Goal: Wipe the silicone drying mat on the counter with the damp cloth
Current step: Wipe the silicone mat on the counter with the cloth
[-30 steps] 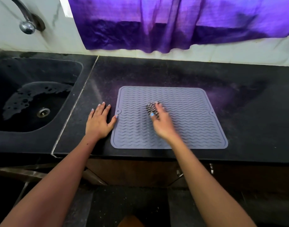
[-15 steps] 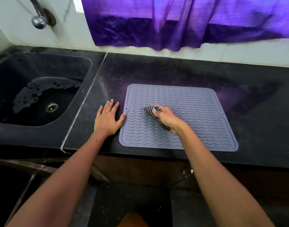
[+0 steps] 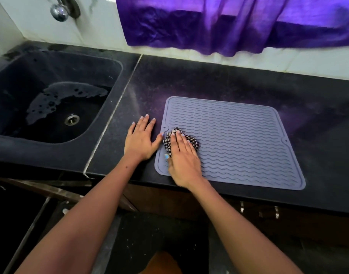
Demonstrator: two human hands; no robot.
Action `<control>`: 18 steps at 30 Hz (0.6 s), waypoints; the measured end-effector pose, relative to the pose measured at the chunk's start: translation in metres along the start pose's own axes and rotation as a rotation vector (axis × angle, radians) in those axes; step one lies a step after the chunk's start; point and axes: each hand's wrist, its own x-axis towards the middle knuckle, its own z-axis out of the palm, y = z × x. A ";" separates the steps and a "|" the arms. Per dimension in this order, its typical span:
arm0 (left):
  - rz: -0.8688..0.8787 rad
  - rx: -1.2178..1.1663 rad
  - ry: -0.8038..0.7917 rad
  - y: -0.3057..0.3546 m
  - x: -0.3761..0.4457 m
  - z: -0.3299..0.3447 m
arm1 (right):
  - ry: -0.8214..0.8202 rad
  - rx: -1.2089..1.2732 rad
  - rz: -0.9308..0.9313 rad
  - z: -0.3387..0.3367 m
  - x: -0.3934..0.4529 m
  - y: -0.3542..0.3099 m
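A grey silicone drying mat (image 3: 239,139) with wavy ridges lies flat on the black counter (image 3: 219,80). A black-and-white checked cloth (image 3: 192,140) is bunched on the mat near its left edge. My right hand (image 3: 183,157) lies on top of the cloth with fingers stretched forward, pressing it onto the mat; most of the cloth is hidden under the palm. My left hand (image 3: 141,140) rests flat on the counter just left of the mat, its thumb touching the mat's left edge.
A dark sink (image 3: 51,107) with a wet patch and a drain lies to the left, a metal tap (image 3: 60,9) above it. A purple curtain (image 3: 229,22) hangs over the white wall behind. The counter's front edge runs just below the mat.
My right hand has slid the cloth leftward from the mat's middle to its left edge and flattened over it. The left hand stays in place by the mat.
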 end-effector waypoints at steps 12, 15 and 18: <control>0.011 -0.009 -0.024 -0.001 -0.001 -0.002 | 0.015 0.203 0.057 -0.012 -0.006 -0.024; 0.002 -0.009 -0.014 -0.002 0.000 0.000 | 0.077 -0.021 -0.013 0.013 -0.031 -0.035; -0.002 -0.009 -0.010 -0.001 0.001 0.001 | 0.114 -0.063 -0.035 0.016 -0.027 -0.033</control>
